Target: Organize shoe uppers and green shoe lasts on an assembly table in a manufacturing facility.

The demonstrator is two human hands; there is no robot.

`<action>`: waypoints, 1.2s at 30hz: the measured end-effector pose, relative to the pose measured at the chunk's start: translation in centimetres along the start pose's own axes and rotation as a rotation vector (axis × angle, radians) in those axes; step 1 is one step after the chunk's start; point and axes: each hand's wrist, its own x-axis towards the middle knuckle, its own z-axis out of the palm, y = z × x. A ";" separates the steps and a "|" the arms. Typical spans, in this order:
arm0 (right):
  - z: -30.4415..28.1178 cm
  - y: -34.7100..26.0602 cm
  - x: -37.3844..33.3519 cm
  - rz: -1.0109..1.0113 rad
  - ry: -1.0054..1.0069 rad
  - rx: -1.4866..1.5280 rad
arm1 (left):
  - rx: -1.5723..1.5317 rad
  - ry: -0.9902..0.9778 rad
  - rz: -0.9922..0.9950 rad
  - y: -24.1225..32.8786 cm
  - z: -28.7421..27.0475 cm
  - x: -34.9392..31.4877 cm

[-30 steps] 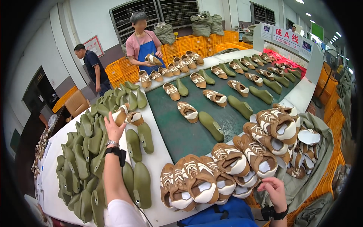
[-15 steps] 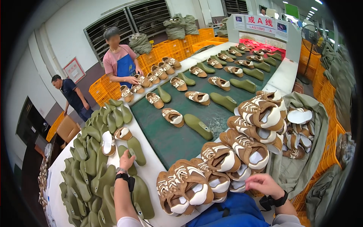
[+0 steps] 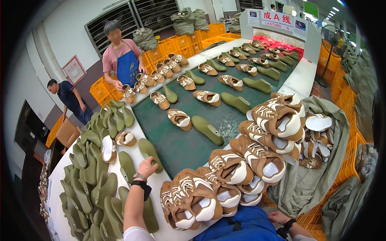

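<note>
My left hand (image 3: 147, 167) grips the heel end of a green shoe last (image 3: 148, 150) at the table's inner edge. Another green last (image 3: 127, 166) lies just left of it. Beyond them are a brown-and-white shoe upper (image 3: 126, 139) and one turned to show its white sole (image 3: 107, 149). Low by my blue apron (image 3: 237, 225), my right hand (image 3: 276, 218) has loosely bent fingers with nothing visible in them. Brown-and-white sneaker uppers with laces (image 3: 193, 197) are stacked between my arms.
A heap of green lasts (image 3: 86, 180) covers the left table. Shoes and lasts stand in rows on the dark green conveyor (image 3: 161, 132). A co-worker in a blue apron (image 3: 128, 66) handles shoes across it. At right, a grey-green sack (image 3: 289, 193) of uppers hangs by orange crates (image 3: 354, 154).
My left hand has moved right with the last, turning its heel toward the conveyor. The right hand has dropped from the stacked uppers to beside my apron. The co-worker stands more upright.
</note>
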 end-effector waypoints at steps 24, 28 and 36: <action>0.6 1.7 4.0 -0.382 0.206 -0.360 | -0.061 -0.300 0.245 9.4 -4.1 -3.8; 1.8 -0.6 2.2 -0.422 0.292 -0.700 | -0.127 -0.202 0.490 13.8 -8.3 -12.2; 2.7 -14.2 -9.8 -0.933 -0.035 -0.836 | -0.519 -0.197 0.357 19.4 -6.8 -27.7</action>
